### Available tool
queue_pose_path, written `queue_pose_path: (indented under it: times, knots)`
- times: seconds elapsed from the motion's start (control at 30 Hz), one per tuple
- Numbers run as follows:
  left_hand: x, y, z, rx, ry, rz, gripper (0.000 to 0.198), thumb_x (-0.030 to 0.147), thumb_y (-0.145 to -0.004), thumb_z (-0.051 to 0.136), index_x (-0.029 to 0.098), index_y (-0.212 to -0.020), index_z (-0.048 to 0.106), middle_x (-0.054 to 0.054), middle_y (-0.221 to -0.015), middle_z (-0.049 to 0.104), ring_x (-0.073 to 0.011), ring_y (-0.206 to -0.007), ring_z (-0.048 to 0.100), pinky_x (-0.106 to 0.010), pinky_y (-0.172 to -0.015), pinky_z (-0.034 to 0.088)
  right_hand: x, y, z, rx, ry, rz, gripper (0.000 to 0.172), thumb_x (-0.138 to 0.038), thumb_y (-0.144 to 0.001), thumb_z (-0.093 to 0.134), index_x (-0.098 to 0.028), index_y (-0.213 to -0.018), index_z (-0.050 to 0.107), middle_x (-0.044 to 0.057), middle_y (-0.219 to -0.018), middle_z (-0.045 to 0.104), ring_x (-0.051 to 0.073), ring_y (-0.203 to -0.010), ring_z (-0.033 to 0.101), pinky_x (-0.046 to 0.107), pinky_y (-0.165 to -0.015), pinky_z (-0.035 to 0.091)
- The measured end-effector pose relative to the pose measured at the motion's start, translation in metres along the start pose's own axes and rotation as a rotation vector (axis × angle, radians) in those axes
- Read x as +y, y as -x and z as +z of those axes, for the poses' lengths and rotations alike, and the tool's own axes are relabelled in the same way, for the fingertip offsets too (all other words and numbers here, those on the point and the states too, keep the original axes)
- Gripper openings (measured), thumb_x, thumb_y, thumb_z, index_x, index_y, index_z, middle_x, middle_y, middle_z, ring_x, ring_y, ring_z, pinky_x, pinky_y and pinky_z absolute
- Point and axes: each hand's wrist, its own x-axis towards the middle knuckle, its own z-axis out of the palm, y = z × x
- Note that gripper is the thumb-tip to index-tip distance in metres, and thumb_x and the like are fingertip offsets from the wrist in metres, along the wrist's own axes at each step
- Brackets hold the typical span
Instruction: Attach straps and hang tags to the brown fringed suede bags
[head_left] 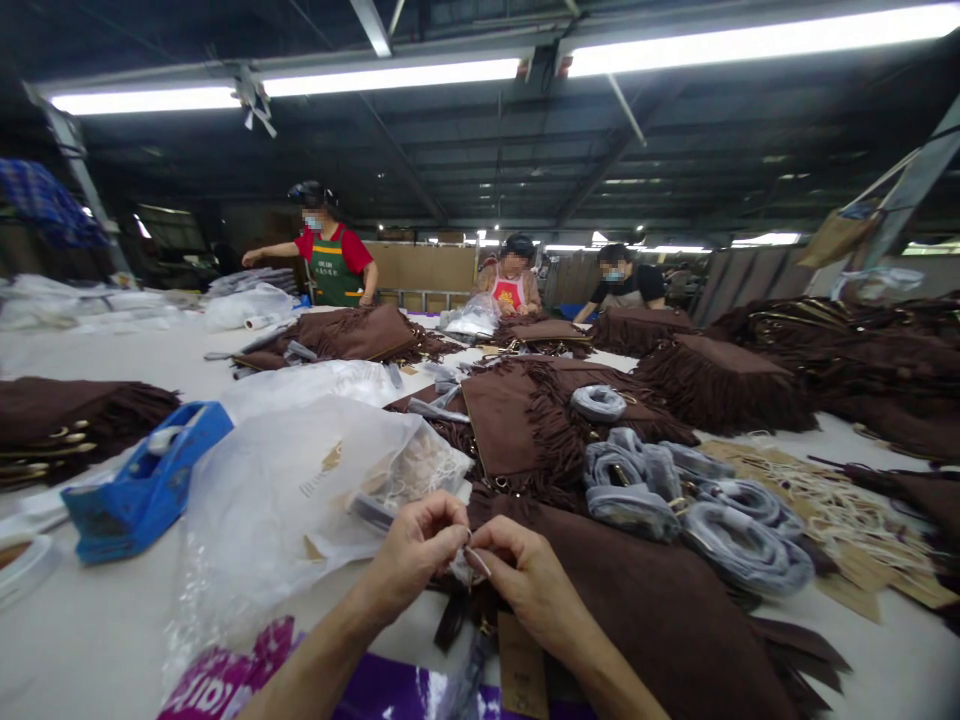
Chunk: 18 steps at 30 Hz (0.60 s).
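Note:
My left hand [424, 545] and my right hand [521, 565] meet at the centre, thumbs and forefingers pinched close together. What they pinch is small and mostly hidden by the fingertips. Just below hangs a brown card hang tag [523, 665], beside a strap end wrapped in grey plastic [472, 670]. Under and right of my hands lies a dark brown fringed bag [622, 590]. A frosted plastic bag [277, 500] with gold print spreads out to the left of my left hand.
Wrapped coiled straps [742, 535] and a pile of stringed tags [840, 510] lie to the right. A blue tape dispenser [142, 480] stands on the left. More brown bags [720, 380] are stacked beyond. Several people work across the table, one in a green apron [335, 270].

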Motion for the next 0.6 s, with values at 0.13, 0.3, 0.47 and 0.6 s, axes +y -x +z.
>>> queue_pose_path:
  times: [0.13,0.3,0.47,0.6]
  knots:
    - [-0.005,0.002,0.0,-0.031,-0.224,-0.035,0.019,0.033,-0.076,0.059,0.015,-0.078,0.065,0.003,-0.061,0.054,-0.0091,-0.047,0.043,-0.02,-0.045,0.032,0.007,-0.002,-0.004,0.016,-0.119,0.095,0.025,-0.04,-0.08,0.064,-0.017,-0.07,0.064,-0.005,-0.06,0.048,0.011,-0.057,0.04,0.024,-0.053,0.031]
    - [-0.011,0.001,0.004,-0.001,-0.395,0.107,0.009,0.021,-0.07,0.064,0.016,-0.066,0.071,-0.002,-0.069,0.063,-0.0154,-0.069,0.056,-0.024,-0.066,0.04,0.005,-0.003,-0.005,0.036,-0.062,0.103,0.025,-0.039,-0.077,0.062,-0.016,-0.066,0.065,-0.003,-0.059,0.054,0.014,-0.059,0.045,0.026,-0.056,0.034]
    - [-0.017,0.0,0.006,-0.01,-0.355,0.07,0.02,0.026,-0.072,0.063,0.016,-0.055,0.062,0.001,-0.058,0.056,-0.0134,-0.059,0.05,-0.023,-0.058,0.036,0.006,-0.003,-0.004,0.077,0.038,0.092,0.023,-0.036,-0.078,0.059,-0.018,-0.065,0.065,0.0,-0.064,0.061,0.018,-0.066,0.054,0.028,-0.062,0.039]
    - [-0.019,0.0,0.006,-0.005,-0.281,-0.03,0.018,0.027,-0.07,0.06,0.018,-0.056,0.055,0.004,-0.053,0.051,-0.0113,-0.049,0.046,-0.022,-0.048,0.034,0.006,-0.002,-0.004,0.098,0.07,0.071,0.023,-0.035,-0.079,0.057,-0.019,-0.062,0.061,-0.001,-0.062,0.058,0.018,-0.065,0.053,0.028,-0.061,0.037]
